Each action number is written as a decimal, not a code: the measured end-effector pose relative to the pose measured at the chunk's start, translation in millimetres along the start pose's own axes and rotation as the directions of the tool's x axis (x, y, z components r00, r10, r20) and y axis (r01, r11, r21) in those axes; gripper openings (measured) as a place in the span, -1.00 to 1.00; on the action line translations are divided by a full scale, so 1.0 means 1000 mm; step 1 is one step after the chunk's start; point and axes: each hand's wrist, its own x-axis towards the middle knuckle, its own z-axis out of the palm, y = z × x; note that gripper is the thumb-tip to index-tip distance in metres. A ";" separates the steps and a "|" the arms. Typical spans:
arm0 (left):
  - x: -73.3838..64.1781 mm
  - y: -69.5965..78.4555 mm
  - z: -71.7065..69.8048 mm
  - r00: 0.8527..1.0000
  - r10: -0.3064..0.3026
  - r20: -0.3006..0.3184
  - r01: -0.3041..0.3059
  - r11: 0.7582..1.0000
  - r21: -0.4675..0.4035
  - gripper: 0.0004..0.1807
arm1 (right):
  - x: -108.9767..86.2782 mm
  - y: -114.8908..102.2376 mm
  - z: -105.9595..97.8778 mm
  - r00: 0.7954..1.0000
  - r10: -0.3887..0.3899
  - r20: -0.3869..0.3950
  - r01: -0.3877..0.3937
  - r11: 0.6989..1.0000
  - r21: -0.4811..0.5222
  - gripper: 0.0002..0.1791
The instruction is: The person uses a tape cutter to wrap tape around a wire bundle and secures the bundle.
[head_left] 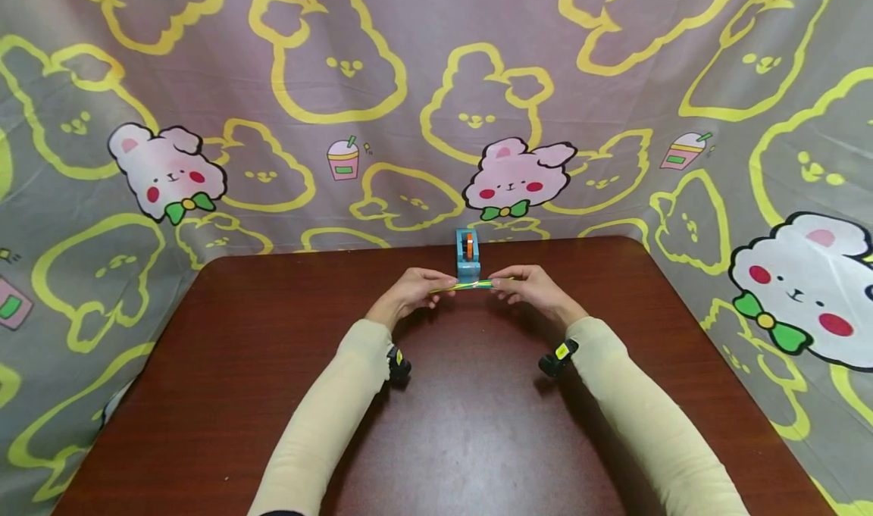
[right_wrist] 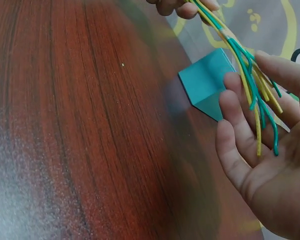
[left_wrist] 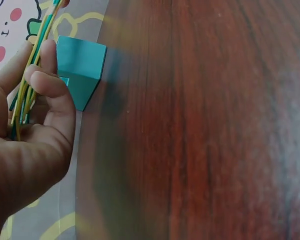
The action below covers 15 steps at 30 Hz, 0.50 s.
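A thin bundle of yellow and green wires [head_left: 469, 284] stretches between both hands, just in front of the blue tape dispenser [head_left: 468, 268]. My left hand [head_left: 414, 290] grips one end; in the left wrist view its fingers curl round the wires [left_wrist: 42, 37]. At the other end, my right hand [head_left: 535, 289] holds the bundle between thumb and fingers. The right wrist view shows the loose wire ends [right_wrist: 260, 105] fanning out over the palm. A pale band, perhaps tape, crosses the bundle's middle. An orange reel [head_left: 470, 245] sits in the dispenser.
The dark brown wooden table [head_left: 273, 364] reaches back to a cloth curtain [head_left: 409, 69] with cartoon rabbits. The curtain also hangs along both sides. The dispenser stands near the table's far edge. A tiny pale speck [right_wrist: 123, 64] lies on the wood.
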 end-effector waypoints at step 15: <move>0.000 -0.001 -0.005 0.989 0.134 -0.058 -0.129 0.989 0.076 -0.73 | 0.007 -0.007 0.009 0.989 0.051 -0.139 -0.058 0.997 -0.048 -0.43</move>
